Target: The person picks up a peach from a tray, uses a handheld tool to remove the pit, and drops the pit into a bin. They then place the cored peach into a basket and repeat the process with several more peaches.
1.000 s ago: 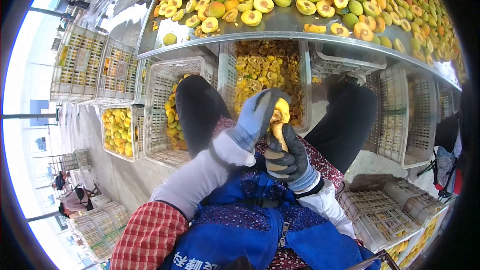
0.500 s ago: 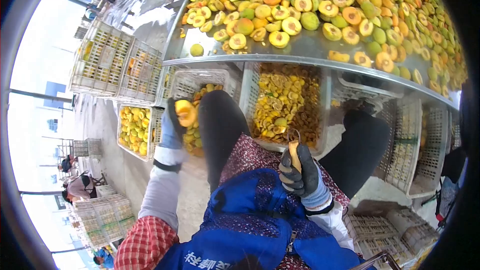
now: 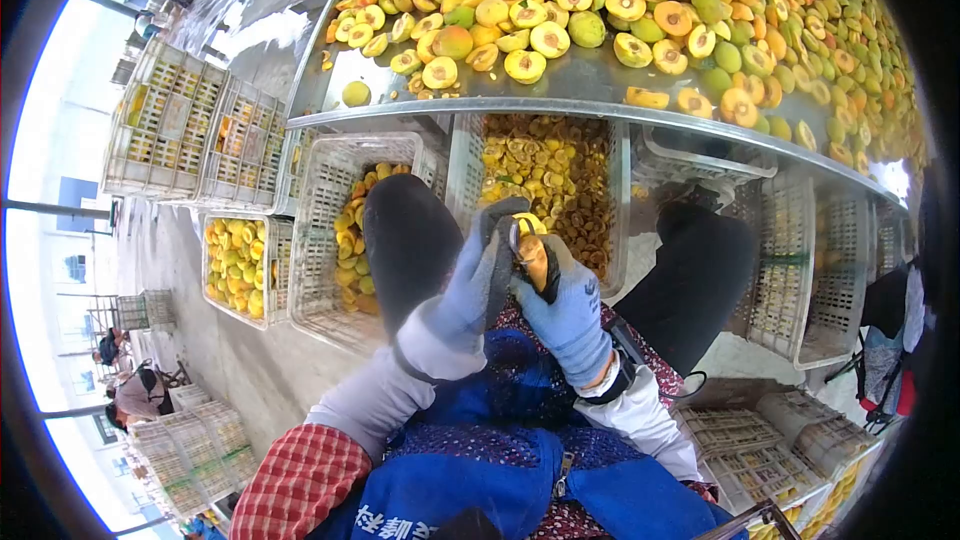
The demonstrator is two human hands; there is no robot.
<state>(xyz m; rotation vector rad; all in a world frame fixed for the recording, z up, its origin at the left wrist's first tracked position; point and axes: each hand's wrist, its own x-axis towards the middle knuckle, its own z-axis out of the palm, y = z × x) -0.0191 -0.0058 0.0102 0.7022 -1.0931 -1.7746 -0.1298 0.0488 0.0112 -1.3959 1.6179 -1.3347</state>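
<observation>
My left hand (image 3: pixel 476 275), in a grey-blue glove, is closed round a yellow peach half (image 3: pixel 531 225) in front of my lap. Gripped in my gloved right hand (image 3: pixel 572 318) is a pitting tool with a wooden handle (image 3: pixel 535 260), held up against the peach half. Its metal loop is largely hidden by the fruit and my fingers. Just beyond both hands stands a crate (image 3: pixel 464 155) of peach scraps and brown pits. A white crate (image 3: pixel 325 285) with peach halves is left of my knee.
A metal table (image 3: pixel 400 112) crosses ahead, heaped with halved peaches (image 3: pixel 620 0). Stacked crates (image 3: pixel 165 130) stand at far left, above a crate of peach halves (image 3: pixel 235 260). More crates (image 3: pixel 785 280) are at right. People sit in the left background.
My left hand has come from above the left crate to the middle with a peach half. My right hand has risen slightly leftward, bringing the pitting tool to the fruit. The view has shifted.
</observation>
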